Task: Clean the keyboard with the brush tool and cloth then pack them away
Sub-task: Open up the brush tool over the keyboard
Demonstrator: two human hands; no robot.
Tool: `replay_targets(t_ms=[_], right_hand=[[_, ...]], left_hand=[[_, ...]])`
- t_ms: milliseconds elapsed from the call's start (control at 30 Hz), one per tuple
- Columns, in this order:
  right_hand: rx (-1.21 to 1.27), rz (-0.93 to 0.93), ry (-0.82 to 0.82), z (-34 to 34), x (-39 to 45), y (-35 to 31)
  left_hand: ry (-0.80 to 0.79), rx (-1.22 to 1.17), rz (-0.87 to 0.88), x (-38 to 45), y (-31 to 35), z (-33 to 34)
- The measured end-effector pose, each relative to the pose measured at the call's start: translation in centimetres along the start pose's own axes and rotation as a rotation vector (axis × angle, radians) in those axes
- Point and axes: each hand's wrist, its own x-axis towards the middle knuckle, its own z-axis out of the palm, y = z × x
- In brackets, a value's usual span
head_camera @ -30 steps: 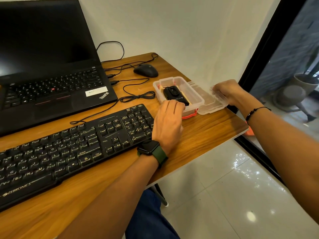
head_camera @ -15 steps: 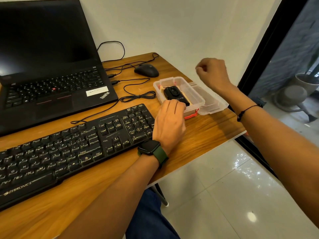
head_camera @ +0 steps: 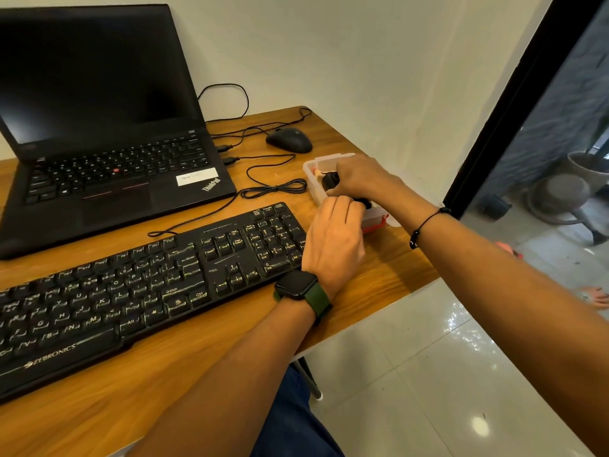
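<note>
While both forearms reach forward over the wooden desk [head_camera: 379, 278], the right hand [head_camera: 357, 179] curls down into the clear plastic box [head_camera: 311, 179], its fingers bent round a black brush tool [head_camera: 331, 181]; the left hand [head_camera: 336, 240], with a dark watch on a green strap [head_camera: 301, 288] at the wrist, lies just nearer the person, knuckles up, fingers curled against the near rim of the box; whether it grips the rim or only rests there cannot be told; the right wrist carries a thin black cord bracelet [head_camera: 425, 225]; most of the tool is hidden under the right hand, so its shape is hard to make out, though the black patches showing either side of the hand suggest its long axis runs along the box, from far left to near right; a red clasp [head_camera: 379, 222] shows beneath the right forearm; the black Zebronics keyboard [head_camera: 138, 288] lies just left of the left hand, its long axis running left to right; beyond it stands an open ThinkPad laptop [head_camera: 105, 143], and a black mouse [head_camera: 290, 140] sits beyond the right hand.
</note>
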Motion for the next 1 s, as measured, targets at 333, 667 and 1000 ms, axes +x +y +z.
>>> replay_targets(t_ms=[333,667,1000], right_hand=[[0.304,0.170,0.088,-1.4,0.1,-0.2],[1.085,0.047,0.016,-3.4,-4.6,-6.6],[1.353,-0.104,-0.059,2.5,-11.4,-17.5]], left_hand=[[0.047,-0.034,-0.036,0.2,0.0,-0.6],[0.212,-0.668,-0.729,1.0,-3.8,-9.8],[0.190,-0.744,-0.809,-8.9,-6.1,-18.8]])
